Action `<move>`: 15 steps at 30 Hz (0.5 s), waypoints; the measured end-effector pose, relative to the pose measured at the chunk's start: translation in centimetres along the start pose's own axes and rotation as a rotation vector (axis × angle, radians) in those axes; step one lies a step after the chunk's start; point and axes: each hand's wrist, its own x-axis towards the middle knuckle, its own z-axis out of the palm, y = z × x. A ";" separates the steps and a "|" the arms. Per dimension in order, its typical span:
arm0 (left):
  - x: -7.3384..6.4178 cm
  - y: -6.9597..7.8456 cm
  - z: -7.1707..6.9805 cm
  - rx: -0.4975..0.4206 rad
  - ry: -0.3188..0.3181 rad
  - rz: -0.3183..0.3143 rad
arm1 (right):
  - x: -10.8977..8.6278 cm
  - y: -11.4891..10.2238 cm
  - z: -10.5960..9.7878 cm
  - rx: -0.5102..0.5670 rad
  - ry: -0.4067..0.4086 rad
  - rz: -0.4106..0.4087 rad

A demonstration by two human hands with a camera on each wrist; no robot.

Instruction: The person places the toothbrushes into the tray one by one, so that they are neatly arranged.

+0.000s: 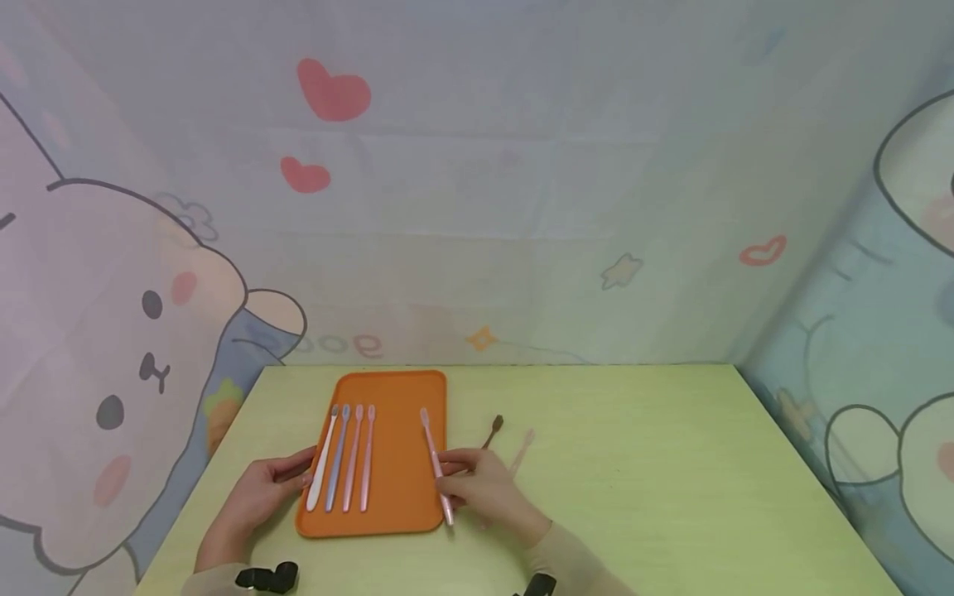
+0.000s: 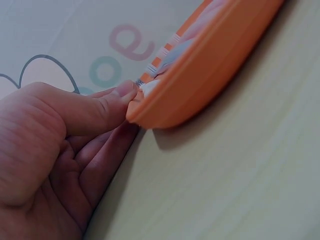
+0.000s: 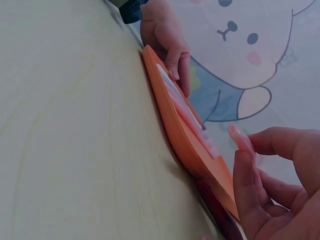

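My left hand grips the left rim of an orange tray, thumb on top of the edge in the left wrist view. Side by side in the tray's left half lie a white toothbrush, a blue toothbrush and two pink toothbrushes, heads pointing away from me. Over the tray's right edge, my right hand pinches another pink toothbrush between thumb and fingers. Its head points away and leans slightly left.
Right of the tray, a dark brown toothbrush and a pale pink toothbrush lie on the light green table, partly hidden behind my right hand. A cloth backdrop with cartoon prints hangs behind the table.
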 end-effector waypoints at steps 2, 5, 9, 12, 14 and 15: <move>-0.1 0.1 0.0 -0.017 -0.006 -0.003 | 0.2 0.2 0.6 0.007 0.007 0.012; -0.3 0.3 0.0 -0.024 -0.005 -0.011 | 0.4 0.1 1.7 0.007 0.026 0.029; -0.4 0.4 0.0 -0.017 -0.003 -0.017 | 0.6 -0.1 3.0 -0.033 0.056 0.018; -0.4 0.5 0.0 -0.019 -0.007 -0.017 | 0.8 -0.1 3.9 -0.024 0.070 0.012; -0.3 0.5 0.0 -0.026 -0.010 -0.018 | 1.1 0.0 4.5 -0.027 0.081 0.012; -0.3 0.5 -0.1 -0.029 -0.009 -0.017 | 1.3 0.1 4.7 -0.032 0.086 0.012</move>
